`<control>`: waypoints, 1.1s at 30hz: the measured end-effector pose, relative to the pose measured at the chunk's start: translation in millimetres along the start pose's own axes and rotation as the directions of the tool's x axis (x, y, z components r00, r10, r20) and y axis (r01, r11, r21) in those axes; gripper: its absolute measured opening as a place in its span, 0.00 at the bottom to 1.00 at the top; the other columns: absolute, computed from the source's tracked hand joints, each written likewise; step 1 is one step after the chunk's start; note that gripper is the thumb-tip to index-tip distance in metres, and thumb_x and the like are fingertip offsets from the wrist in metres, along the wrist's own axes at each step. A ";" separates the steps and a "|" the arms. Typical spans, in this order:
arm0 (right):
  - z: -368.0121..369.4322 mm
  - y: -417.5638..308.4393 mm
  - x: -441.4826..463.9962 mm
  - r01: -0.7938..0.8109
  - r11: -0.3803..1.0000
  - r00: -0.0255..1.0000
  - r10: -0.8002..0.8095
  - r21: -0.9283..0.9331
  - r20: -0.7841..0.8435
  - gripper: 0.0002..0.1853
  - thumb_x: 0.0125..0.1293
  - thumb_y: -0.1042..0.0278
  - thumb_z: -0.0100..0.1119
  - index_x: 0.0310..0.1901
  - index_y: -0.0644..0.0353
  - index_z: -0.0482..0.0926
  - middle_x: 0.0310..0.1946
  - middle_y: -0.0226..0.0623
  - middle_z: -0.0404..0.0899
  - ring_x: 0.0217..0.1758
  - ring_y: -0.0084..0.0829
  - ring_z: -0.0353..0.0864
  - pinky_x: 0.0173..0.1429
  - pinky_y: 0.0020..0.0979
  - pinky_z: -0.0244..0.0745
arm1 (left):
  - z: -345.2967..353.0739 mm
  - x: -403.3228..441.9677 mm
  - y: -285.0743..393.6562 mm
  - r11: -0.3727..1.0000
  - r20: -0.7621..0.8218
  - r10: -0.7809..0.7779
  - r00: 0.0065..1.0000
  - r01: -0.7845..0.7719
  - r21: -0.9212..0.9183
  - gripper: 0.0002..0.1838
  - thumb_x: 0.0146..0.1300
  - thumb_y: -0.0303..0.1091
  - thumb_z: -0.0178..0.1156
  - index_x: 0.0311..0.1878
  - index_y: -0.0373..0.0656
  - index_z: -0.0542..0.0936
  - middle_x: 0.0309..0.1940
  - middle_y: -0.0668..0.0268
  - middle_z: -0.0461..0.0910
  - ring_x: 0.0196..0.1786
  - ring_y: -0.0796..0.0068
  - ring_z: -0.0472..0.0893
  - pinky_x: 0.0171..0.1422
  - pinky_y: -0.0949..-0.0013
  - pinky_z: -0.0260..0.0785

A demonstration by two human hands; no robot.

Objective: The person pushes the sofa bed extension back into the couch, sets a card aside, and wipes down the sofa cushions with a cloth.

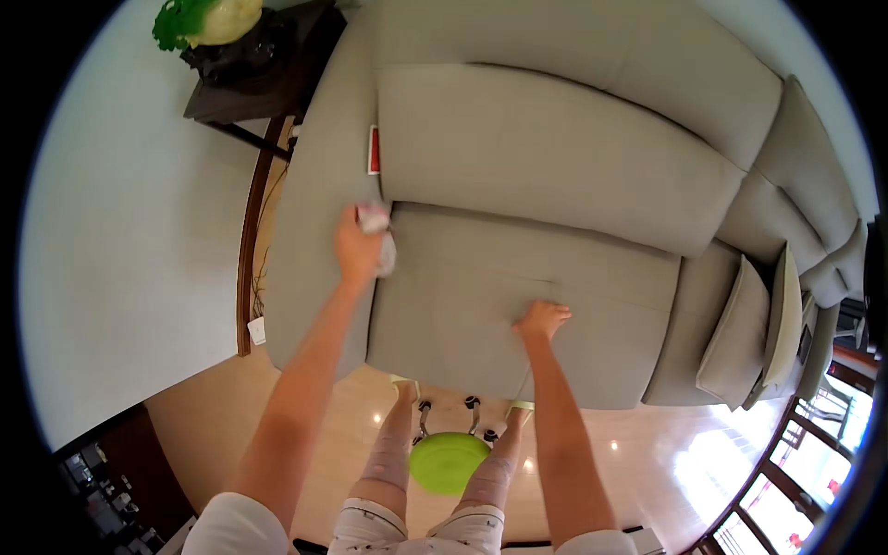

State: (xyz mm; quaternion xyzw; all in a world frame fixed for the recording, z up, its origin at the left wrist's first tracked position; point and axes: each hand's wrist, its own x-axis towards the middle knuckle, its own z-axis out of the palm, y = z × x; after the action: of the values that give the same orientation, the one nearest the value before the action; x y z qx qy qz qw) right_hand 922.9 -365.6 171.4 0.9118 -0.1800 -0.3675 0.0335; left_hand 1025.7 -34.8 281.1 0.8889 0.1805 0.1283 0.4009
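My left hand (357, 248) is closed around a crumpled whitish cloth (374, 218) with pink marks, blurred by motion. It is over the seam between the grey sofa's left armrest (314, 213) and the seat cushion (462, 277). My right hand (543, 319) rests on the same seat cushion towards its front, fingers loosely bent and thumb apart, holding nothing. A small red card with a white edge (374, 150) is tucked upright between the armrest and the backrest (546, 139), just beyond my left hand.
Between my legs is a round green stool (450, 461) on wheels. Two grey cushions (737, 333) lean at the sofa's right. A dark side table (264, 92) at the upper left bears a green-and-cream ornament (213, 20). Cables (262, 277) run along the wall beside the armrest.
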 end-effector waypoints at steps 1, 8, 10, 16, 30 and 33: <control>-4.9 0.2 13.7 0.016 0.999 0.994 -0.012 -0.036 0.105 0.51 0.42 0.48 0.86 0.65 0.70 0.74 0.65 0.82 0.64 0.71 0.78 0.63 0.71 0.60 0.68 | -4.5 27.0 -0.5 1.000 -0.022 -0.027 0.999 0.027 0.007 0.11 0.56 0.30 0.68 0.43 0.41 0.82 0.39 0.52 0.85 0.43 0.49 0.84 0.49 0.55 0.76; 1.9 -9.4 28.3 -0.114 0.968 0.990 0.130 -0.223 0.056 0.36 0.29 0.55 0.89 0.44 0.64 0.87 0.44 0.55 0.85 0.58 0.57 0.78 0.58 0.48 0.79 | 14.1 115.3 10.8 0.940 0.120 -0.131 0.984 0.085 0.330 0.20 0.53 0.45 0.72 0.47 0.46 0.87 0.41 0.54 0.87 0.46 0.48 0.85 0.48 0.52 0.77; 13.0 -2.5 26.6 -0.079 0.990 0.995 0.072 -0.116 -0.065 0.36 0.29 0.55 0.89 0.44 0.63 0.87 0.42 0.55 0.85 0.57 0.57 0.79 0.58 0.48 0.79 | 17.4 119.5 4.9 0.946 0.151 -0.142 0.978 0.090 0.311 0.19 0.53 0.44 0.72 0.47 0.46 0.87 0.40 0.55 0.87 0.45 0.49 0.86 0.47 0.52 0.77; -3.2 0.3 12.2 -0.025 0.999 1.000 0.025 -0.038 0.003 0.43 0.36 0.59 0.86 0.55 0.73 0.79 0.57 0.80 0.67 0.65 0.73 0.69 0.65 0.53 0.75 | 6.5 68.6 -32.5 0.996 0.096 -0.044 0.994 0.036 0.079 0.17 0.54 0.40 0.71 0.46 0.45 0.87 0.39 0.54 0.87 0.45 0.51 0.86 0.48 0.53 0.77; 18.1 4.1 17.4 0.043 0.992 0.991 -0.058 -0.122 -0.122 0.46 0.32 0.51 0.87 0.54 0.73 0.83 0.58 0.88 0.67 0.62 0.72 0.76 0.66 0.49 0.78 | 43.3 74.1 -16.1 0.937 0.044 0.053 0.998 -0.065 0.344 0.15 0.58 0.40 0.67 0.45 0.45 0.88 0.36 0.51 0.87 0.41 0.51 0.87 0.47 0.55 0.78; 14.2 8.2 14.2 0.067 0.998 0.994 -0.068 -0.012 -0.082 0.43 0.38 0.58 0.83 0.55 0.79 0.80 0.61 0.90 0.62 0.66 0.76 0.70 0.69 0.51 0.75 | 38.9 -7.6 -28.3 0.994 0.062 -0.105 0.992 0.105 0.008 0.11 0.57 0.32 0.70 0.42 0.38 0.87 0.33 0.58 0.88 0.35 0.66 0.86 0.42 0.61 0.77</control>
State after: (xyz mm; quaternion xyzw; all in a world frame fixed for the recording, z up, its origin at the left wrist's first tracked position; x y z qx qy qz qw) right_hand 920.2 -377.3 153.3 0.9316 -0.1457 -0.3313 0.0326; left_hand 1027.2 -46.7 233.9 0.8828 0.2148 0.0787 0.4104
